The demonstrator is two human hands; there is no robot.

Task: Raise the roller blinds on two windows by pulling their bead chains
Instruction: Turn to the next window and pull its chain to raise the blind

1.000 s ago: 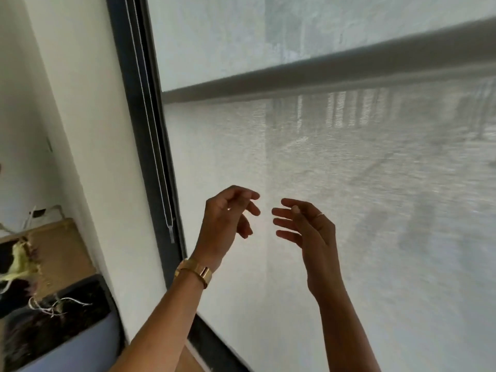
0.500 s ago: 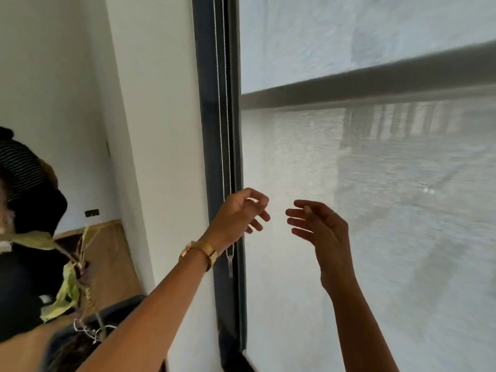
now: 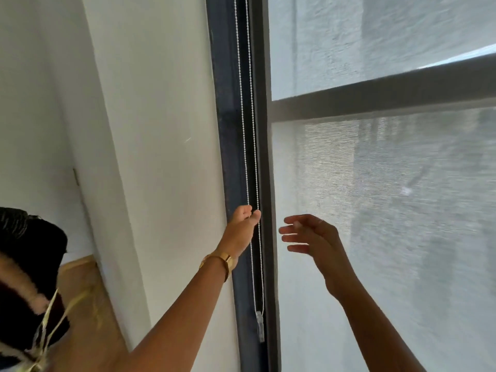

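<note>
A white bead chain hangs as two strands along the dark window frame, ending in a clear plastic weight low down. My left hand, with a gold watch on the wrist, reaches to the chain and pinches a strand between thumb and fingers. My right hand hovers open just right of the frame, in front of the lowered translucent grey roller blind, holding nothing. A dark horizontal bar shows through the blind.
A white wall stands left of the frame. At the lower left are a wooden floor, a dark furry object and pale dried leaves.
The view has swung left, bringing the chain toward the centre. My left hand moved left and up from in front of the blind onto the chain. My right hand stayed open.
</note>
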